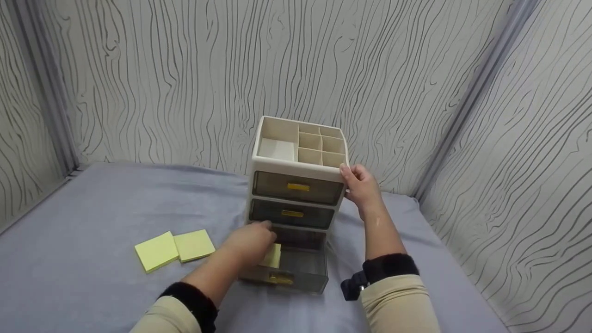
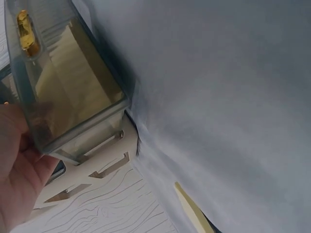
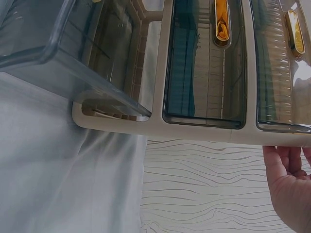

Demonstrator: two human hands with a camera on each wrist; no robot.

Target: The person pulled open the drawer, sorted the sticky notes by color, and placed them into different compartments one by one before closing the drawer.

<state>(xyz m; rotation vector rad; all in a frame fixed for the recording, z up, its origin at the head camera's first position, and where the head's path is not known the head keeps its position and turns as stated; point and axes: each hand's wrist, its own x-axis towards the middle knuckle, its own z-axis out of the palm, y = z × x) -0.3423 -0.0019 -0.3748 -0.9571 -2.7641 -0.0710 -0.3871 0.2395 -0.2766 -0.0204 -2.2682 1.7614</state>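
Note:
A white desktop organizer (image 1: 296,165) with smoky see-through drawers and gold handles stands upright on the cloth. Its bottom drawer (image 1: 305,280) is pulled out; the two above are closed. My left hand (image 1: 249,243) reaches down into this drawer, its fingers at a yellow sticky note pad (image 1: 274,256) and partly hidden. Through the drawer's clear wall, the left wrist view shows yellow notes (image 2: 73,82) beside the fingers. With thumb in front and fingers behind, my right hand (image 1: 363,187) grips the organizer's upper right edge. That hand (image 3: 291,187) also shows in the right wrist view.
Left of the organizer, two more yellow sticky note pads (image 1: 157,251) lie on the grey cloth (image 1: 92,208), edges overlapping. The organizer's top has several divided compartments (image 1: 310,141). Wood-grain patterned walls (image 1: 185,69) stand close behind and at both sides.

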